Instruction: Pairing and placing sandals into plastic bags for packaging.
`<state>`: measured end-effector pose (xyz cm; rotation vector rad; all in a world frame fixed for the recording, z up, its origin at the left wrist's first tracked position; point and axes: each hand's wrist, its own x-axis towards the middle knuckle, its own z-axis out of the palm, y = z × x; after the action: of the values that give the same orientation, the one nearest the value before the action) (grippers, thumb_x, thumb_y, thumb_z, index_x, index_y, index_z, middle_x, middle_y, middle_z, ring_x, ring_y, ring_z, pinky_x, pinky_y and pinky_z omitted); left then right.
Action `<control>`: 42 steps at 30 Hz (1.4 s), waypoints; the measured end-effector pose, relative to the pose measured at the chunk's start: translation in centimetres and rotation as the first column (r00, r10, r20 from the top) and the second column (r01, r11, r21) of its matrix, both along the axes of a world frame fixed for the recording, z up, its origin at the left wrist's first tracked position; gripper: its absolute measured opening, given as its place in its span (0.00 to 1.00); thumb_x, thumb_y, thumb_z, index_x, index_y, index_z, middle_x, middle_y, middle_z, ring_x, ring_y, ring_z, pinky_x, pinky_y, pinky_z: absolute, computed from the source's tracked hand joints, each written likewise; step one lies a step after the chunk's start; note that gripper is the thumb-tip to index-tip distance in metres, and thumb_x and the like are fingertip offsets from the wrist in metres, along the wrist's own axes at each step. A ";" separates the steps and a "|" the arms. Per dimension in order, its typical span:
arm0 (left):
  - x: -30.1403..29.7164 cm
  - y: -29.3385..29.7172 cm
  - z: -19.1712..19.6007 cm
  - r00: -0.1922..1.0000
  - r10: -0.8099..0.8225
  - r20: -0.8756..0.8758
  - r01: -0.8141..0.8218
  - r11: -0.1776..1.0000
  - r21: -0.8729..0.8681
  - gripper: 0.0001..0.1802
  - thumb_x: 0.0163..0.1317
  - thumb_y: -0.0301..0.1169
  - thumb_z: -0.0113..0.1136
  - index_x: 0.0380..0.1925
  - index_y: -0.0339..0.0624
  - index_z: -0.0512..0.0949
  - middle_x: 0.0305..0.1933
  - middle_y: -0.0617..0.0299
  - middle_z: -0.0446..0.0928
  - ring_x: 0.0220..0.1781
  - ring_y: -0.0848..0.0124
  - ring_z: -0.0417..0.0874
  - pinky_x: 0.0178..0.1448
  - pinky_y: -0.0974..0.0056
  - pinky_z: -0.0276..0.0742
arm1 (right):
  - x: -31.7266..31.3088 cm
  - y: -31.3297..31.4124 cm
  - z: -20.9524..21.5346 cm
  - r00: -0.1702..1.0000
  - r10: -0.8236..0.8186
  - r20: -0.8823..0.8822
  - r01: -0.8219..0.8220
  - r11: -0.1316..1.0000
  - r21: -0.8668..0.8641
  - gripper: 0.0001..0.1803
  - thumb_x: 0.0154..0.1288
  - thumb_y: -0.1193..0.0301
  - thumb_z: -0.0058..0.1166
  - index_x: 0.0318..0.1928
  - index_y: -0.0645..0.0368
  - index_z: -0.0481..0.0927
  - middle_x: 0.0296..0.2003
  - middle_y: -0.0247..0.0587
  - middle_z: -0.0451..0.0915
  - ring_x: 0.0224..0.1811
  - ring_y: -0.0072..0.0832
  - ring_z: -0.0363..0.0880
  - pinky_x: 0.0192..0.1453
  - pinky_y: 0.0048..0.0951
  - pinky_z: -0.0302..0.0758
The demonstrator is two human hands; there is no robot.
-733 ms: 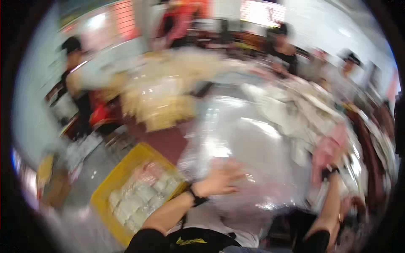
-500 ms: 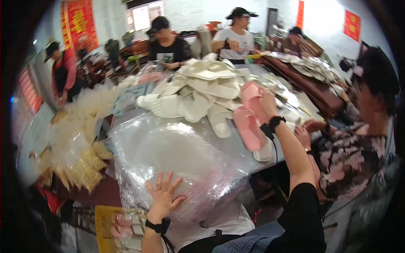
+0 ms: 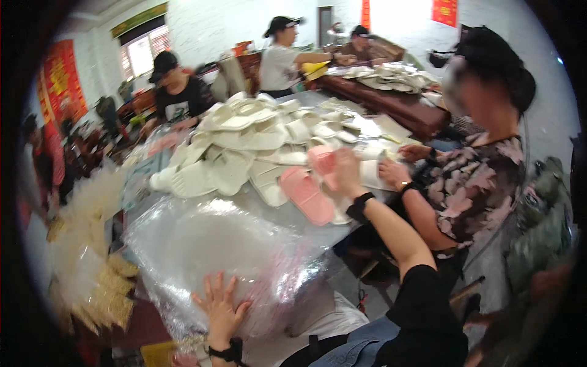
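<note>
My left hand (image 3: 223,306) lies flat, fingers spread, on a stack of clear plastic bags (image 3: 202,244) at the near side of the table. At the right my right hand (image 3: 348,174) reaches forward, its bent fingers closed at the side of a pink slipper (image 3: 322,163). Its fingertips are partly hidden. Close beside it a second pink slipper (image 3: 309,197) lies sole-up or on its side; I cannot tell which. Behind and left of the pink pair rises a heap of cream-white slippers (image 3: 238,140).
A co-worker in a flowered top (image 3: 477,189) sits close at my right, both hands at a white slipper (image 3: 371,174). Filled clear bags (image 3: 92,263) spread along the left. Other people work across the table, and more white slippers (image 3: 391,78) lie on a brown table beyond.
The view has swung right, so the scene sits further left. My right hand stays at the pink slippers, a little nearer me. My left hand remains flat on the bags.
</note>
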<state>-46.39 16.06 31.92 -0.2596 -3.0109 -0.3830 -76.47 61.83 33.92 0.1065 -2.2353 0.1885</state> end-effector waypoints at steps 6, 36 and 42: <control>1.4 -1.7 0.4 0.992 0.092 0.082 -0.080 0.988 -0.132 0.45 0.64 0.61 0.58 0.77 0.59 0.61 0.85 0.59 0.48 0.86 0.50 0.40 0.76 0.24 0.32 | 3.8 -10.5 1.2 0.856 0.134 0.500 -0.213 0.972 0.104 0.26 0.55 0.63 0.60 0.55 0.57 0.83 0.60 0.61 0.74 0.58 0.66 0.75 0.57 0.71 0.69; 1.4 -1.9 -1.4 0.980 0.024 -0.196 -0.018 0.999 0.031 0.40 0.61 0.61 0.63 0.72 0.64 0.67 0.81 0.53 0.52 0.85 0.50 0.44 0.76 0.22 0.28 | 3.7 -11.1 -6.6 0.759 0.469 0.452 -0.464 0.876 -0.130 0.12 0.61 0.74 0.55 0.43 0.62 0.86 0.60 0.51 0.77 0.61 0.54 0.75 0.61 0.60 0.70; 2.8 -3.1 2.1 0.999 -0.026 -0.036 0.030 0.994 0.110 0.41 0.55 0.50 0.74 0.66 0.48 0.71 0.74 0.45 0.60 0.82 0.43 0.52 0.77 0.27 0.47 | 6.4 -13.8 -2.7 0.775 0.624 0.097 -0.572 0.759 -0.310 0.14 0.55 0.85 0.53 0.42 0.71 0.84 0.49 0.58 0.83 0.54 0.50 0.81 0.56 0.41 0.76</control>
<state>-43.57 12.98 33.97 -0.2965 -2.9428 -0.5392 -70.09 47.98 31.19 0.6985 -2.2735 0.8842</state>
